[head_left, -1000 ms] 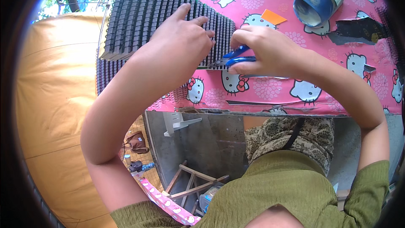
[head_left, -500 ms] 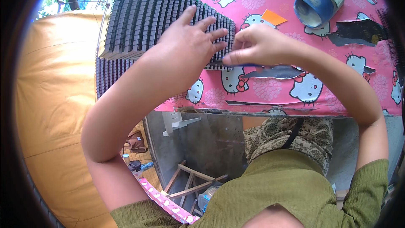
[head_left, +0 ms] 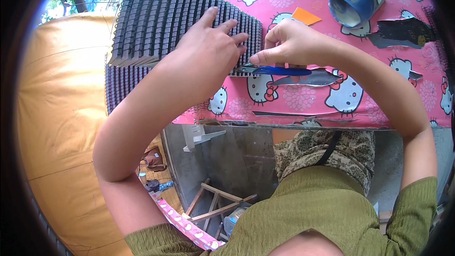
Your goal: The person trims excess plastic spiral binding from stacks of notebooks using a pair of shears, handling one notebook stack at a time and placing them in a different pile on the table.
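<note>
My left hand (head_left: 211,45) lies with fingers spread over a stack of what look like wire-bound booklets (head_left: 161,14), with close rows of dark loops and pale page edges. My right hand (head_left: 301,42) is at the right corner of the stack, its thumb and fingers bent together. Under those fingers lies a tool with a blue handle (head_left: 286,71), its narrow metallic end reaching left onto the stack's near edge. The fingertips partly cover the tool, and its exact kind is unclear. Further dark rows (head_left: 121,85) show beneath the stack at the left.
A pink cartoon-print cover (head_left: 298,99), torn in places, lies over the table. At the far right stands a blue tape roll or cup-like ring (head_left: 353,4), near an orange paper piece (head_left: 305,16). A yellow-orange tarp (head_left: 61,128) hangs left; a wooden frame (head_left: 220,204) stands below.
My right hand has lifted slightly, and more of the blue handle shows beneath it. My left hand stays spread on the stack, with its fingers drawn in a little.
</note>
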A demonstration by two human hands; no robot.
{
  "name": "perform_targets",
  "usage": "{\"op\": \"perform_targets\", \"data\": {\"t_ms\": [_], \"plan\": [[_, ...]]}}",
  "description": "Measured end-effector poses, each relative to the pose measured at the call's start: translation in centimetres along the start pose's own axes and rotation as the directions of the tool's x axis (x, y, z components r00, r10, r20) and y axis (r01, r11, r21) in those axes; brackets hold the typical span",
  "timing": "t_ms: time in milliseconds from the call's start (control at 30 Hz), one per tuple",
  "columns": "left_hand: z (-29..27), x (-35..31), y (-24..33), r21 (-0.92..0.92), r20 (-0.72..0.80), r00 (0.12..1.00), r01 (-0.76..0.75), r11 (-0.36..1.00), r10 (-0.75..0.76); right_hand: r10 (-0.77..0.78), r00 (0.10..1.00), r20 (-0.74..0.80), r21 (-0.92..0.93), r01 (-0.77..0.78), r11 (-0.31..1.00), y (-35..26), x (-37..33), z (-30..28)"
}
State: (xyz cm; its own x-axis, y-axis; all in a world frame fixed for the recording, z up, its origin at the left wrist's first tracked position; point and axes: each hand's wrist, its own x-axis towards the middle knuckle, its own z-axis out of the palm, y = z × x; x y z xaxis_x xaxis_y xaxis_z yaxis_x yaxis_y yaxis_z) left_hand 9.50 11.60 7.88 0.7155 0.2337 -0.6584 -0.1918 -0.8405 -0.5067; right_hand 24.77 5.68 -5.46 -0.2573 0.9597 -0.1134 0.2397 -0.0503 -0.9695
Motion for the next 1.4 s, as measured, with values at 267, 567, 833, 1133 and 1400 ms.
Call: {"op": "perform_targets", "data": {"t_ms": [267, 567, 833, 1133, 1400], "plan": [[-0.6, 0.4, -0.2, -0.024, 0.079, 0.997, -0.018, 1.0, 0.02, -0.555, 0.805, -0.21, -0.607, 0.338, 0.719, 2.6, -1.6, 2.2], [0.0, 0.8, 0.3, 0.074, 0.022, 1.0, -0.013, 0.997, 0.012, 0.047, 0.999, 0.018, -0.059, -0.046, 0.997, 0.4, 0.2, 0.4], [0.9, 1.3, 0.3, 0.01, 0.043, 0.998, -0.044, 0.999, 0.044, -0.468, 0.873, -0.136, -0.648, 0.279, 0.709, 2.1, -1.9, 2.0], [1.5, 1.5, 0.4, 0.004, 0.004, 0.999, -0.047, 0.999, 0.047, 0.064, 0.997, 0.034, -0.079, -0.061, 0.995, 0.8, -0.3, 0.4], [0.9, 2.3, 0.7, -0.054, 0.086, 0.995, -0.048, 0.997, 0.052, -0.487, 0.861, -0.147, -0.545, 0.34, 0.766, 3.4, -0.9, 1.6]]}}
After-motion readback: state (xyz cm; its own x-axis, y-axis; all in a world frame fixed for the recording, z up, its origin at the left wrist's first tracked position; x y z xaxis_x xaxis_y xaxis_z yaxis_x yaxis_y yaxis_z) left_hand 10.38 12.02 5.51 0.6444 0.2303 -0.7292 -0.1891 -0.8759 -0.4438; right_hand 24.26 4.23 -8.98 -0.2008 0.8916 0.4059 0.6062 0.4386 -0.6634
